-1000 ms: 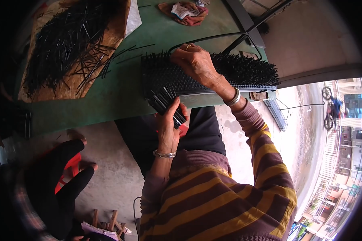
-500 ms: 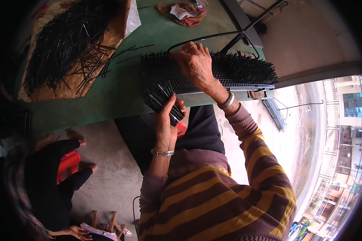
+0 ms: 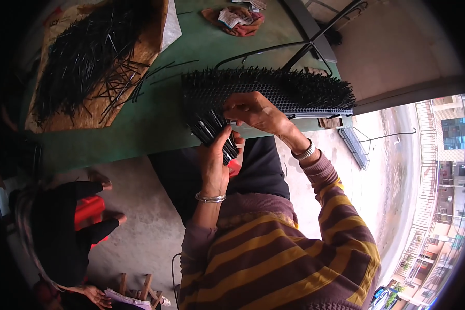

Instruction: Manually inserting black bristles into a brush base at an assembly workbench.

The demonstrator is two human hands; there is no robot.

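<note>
A bundle of thin black strips [image 3: 210,130] is wrapped in the fingers of my left hand [image 3: 215,157], close to the table's near edge. My right hand [image 3: 257,112] is beside the top of that bundle. Its fingers are bent and drawn together; what lies between them is too small to make out. Just beyond both hands stands a long black panel [image 3: 290,107] full of round holes. Short black strips [image 3: 315,88] stick out densely along its far side and right part. The holes nearer to me are bare.
Loose black strips [image 3: 88,57] are heaped on a brown board [image 3: 101,114] at the far left of the green table [image 3: 88,147]. Beyond the panel are a black metal rod frame [image 3: 307,44] and a crumpled cloth [image 3: 248,28]. Another person [image 3: 62,232] sits at the lower left.
My right hand has come back from the panel's far side toward me, down to the bundle in my left hand. The left hand has barely moved.
</note>
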